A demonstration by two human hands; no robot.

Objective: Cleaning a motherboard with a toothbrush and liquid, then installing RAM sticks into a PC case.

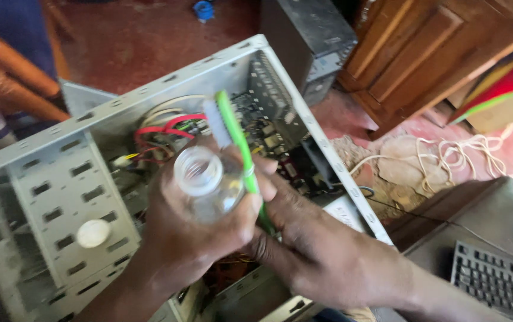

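Left hand [191, 238] is wrapped around a small clear bottle [205, 185], fingers closed on its body, open neck tilted up toward the camera. Cap is off; a white cap-like disc [93, 233] sits on the drive-bay panel of the open computer case [59, 173], well apart from the bottle. Right hand [316, 250] is pinched shut on the lower handle of a green toothbrush [235, 134], head with pale bristles pointing up, just beside the bottle mouth. The two hands touch each other above the case interior.

Bottle looks light, thin-walled plastic, probably a bit squashy and smooth; gripping round the middle as now seems right, too hard a squeeze could push liquid out of the open neck. Whether there is liquid in it, cannot tell, blurred. Toothbrush looks light, stiff with slight flex, easy to hold low on the handle.

Inside the case: circuit board [265, 125] and red wires [167, 128] right behind the brush head. Black keyboard [495, 280] lower right, tangled white cord [477, 149] on the floor, wooden cabinet [423, 53] upper right.
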